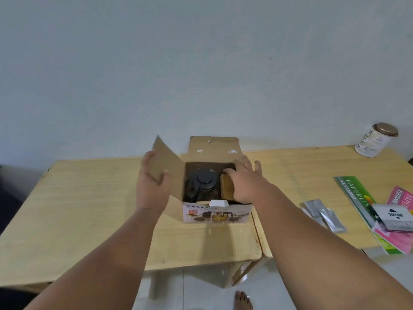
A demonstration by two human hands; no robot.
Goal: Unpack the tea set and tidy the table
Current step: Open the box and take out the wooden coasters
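Note:
An open cardboard tea set box (215, 213) stands on the wooden table (85, 204), its printed front facing me. Inside sits a dark teapot (202, 183) with a round black lid. A wooden piece (226, 186) stands upright to the right of the teapot. My left hand (152, 177) grips the left cardboard flap (169, 168) and holds it outward. My right hand (244, 182) reaches into the right side of the box, fingers spread over the wooden piece. The back flap stands up against the wall. Whatever lies under the teapot is hidden.
A second wooden table (312, 175) adjoins on the right. On it lie silver sachets (324, 214), a green Paperline book (357, 198), pink booklets (400, 240), a Joyko packet (393, 218) and a white tin with a bronze lid (375, 140). A bare foot (242, 300) shows on the floor.

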